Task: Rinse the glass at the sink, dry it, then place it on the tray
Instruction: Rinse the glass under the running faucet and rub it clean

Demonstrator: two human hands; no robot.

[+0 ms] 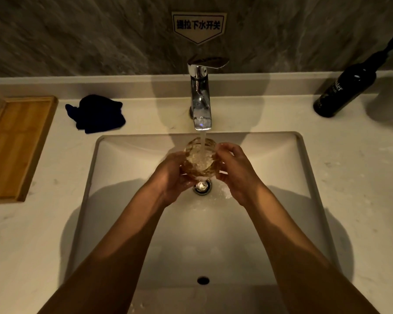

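A pale counter (43, 234) is holding a white sink (281, 177), and water is running from the tap (200, 96) above it. Over the sink, the left hand (170, 177) and right hand (235, 171) are both curling around the glass (199, 157) under the water. Left of the sink, a dark cloth (95, 113) and a wooden tray (16, 146) are sitting on the counter.

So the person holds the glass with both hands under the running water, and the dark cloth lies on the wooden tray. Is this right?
Not quite. In the head view the dark cloth lies on the counter, beside the wooden tray, not on it. The rest holds: left hand and right hand hold the glass under the running water.
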